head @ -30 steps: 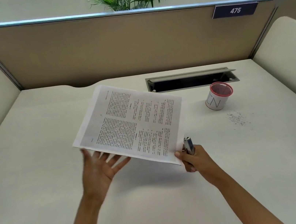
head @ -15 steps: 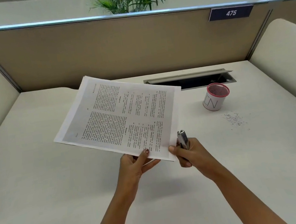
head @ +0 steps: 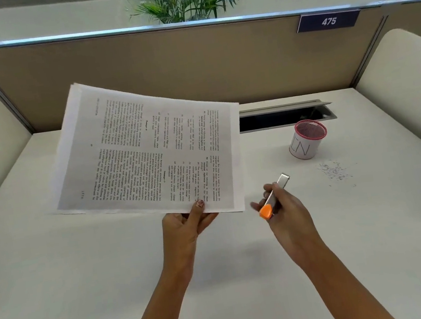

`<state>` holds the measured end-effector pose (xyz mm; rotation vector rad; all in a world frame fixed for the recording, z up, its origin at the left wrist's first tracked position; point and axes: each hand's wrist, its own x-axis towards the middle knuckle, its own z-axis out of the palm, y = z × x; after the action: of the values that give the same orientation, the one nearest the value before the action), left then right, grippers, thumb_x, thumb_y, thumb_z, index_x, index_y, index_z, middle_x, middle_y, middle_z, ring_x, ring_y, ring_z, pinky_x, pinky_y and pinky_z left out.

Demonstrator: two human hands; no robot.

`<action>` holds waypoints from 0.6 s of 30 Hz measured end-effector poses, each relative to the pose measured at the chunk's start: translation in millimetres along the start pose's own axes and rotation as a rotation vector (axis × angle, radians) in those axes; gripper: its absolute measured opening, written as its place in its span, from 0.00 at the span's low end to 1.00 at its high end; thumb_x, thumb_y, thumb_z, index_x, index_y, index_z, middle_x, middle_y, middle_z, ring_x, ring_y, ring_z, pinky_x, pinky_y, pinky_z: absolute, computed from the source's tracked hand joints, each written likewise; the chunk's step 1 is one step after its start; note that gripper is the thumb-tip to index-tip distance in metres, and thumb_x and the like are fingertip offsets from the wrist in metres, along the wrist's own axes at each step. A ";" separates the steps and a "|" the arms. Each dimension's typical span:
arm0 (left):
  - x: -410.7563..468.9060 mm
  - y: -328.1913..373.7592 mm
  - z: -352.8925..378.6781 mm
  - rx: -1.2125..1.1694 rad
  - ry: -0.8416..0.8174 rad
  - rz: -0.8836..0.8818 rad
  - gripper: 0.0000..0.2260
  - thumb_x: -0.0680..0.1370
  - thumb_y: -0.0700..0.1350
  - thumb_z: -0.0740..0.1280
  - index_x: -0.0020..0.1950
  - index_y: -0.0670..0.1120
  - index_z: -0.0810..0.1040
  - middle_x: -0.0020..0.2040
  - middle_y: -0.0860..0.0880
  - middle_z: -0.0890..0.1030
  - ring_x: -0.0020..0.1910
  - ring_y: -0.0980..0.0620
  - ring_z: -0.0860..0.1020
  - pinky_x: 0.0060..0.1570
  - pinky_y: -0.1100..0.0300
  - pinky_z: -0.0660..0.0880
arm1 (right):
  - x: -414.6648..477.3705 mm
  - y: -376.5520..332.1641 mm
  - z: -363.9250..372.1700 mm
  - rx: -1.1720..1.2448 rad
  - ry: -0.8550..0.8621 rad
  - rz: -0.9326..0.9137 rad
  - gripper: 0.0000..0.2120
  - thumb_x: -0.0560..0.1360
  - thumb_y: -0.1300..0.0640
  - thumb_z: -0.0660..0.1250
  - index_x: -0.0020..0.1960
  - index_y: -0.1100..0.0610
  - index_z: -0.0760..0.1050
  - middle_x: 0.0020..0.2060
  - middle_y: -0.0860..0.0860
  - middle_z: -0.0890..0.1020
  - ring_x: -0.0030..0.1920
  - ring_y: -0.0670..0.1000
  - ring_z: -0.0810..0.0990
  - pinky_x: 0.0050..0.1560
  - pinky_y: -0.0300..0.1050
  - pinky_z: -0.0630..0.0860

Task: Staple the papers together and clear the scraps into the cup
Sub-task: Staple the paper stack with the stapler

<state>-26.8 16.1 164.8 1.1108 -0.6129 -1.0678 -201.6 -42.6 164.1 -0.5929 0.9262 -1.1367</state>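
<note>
Your left hand pinches the papers by the near edge, lifted off the desk; print too small to read. Your right hand grips the stapler, apart from the sheets. Cup marked "IN", scraps just beside it. Partition tag reads "475".

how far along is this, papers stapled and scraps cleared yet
Done: can't tell; no staple is visible. In hand: the left hand pinches the papers at their near edge, lifted off the desk; the right hand holds the stapler apart from them. Left: the scraps lie on the desk beside the cup, uncleared.
</note>
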 end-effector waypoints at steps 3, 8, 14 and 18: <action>0.0 1.8 2.1 -0.001 0.013 0.022 0.17 0.76 0.36 0.66 0.63 0.49 0.73 0.57 0.49 0.82 0.52 0.47 0.83 0.48 0.56 0.81 | -3.7 5.1 -8.7 -0.250 0.094 -0.133 0.13 0.78 0.52 0.62 0.56 0.58 0.79 0.40 0.50 0.72 0.43 0.50 0.69 0.49 0.43 0.69; 0.3 5.0 6.0 -0.025 0.005 0.041 0.15 0.77 0.35 0.65 0.59 0.51 0.75 0.54 0.53 0.84 0.53 0.47 0.83 0.49 0.56 0.81 | -3.6 -0.9 -22.3 -0.049 0.060 -0.088 0.17 0.69 0.54 0.69 0.54 0.62 0.80 0.37 0.51 0.78 0.37 0.48 0.72 0.37 0.36 0.74; 2.6 10.3 8.9 -0.044 0.019 0.060 0.16 0.77 0.34 0.65 0.58 0.54 0.74 0.51 0.56 0.85 0.53 0.49 0.83 0.50 0.55 0.81 | 0.4 -12.6 -28.5 0.518 0.010 0.106 0.25 0.49 0.65 0.83 0.45 0.63 0.82 0.44 0.55 0.85 0.42 0.47 0.85 0.39 0.37 0.81; 3.7 13.2 8.7 -0.059 0.041 0.066 0.16 0.77 0.34 0.65 0.58 0.54 0.74 0.53 0.53 0.84 0.53 0.49 0.83 0.50 0.55 0.81 | -3.8 -10.1 -31.6 0.561 -0.091 0.133 0.31 0.47 0.60 0.86 0.49 0.62 0.83 0.46 0.56 0.84 0.44 0.51 0.84 0.43 0.42 0.82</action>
<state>-27.7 10.1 179.8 1.0520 -0.5781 -0.9979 -234.2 -40.9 157.2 -0.1212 0.5224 -1.1724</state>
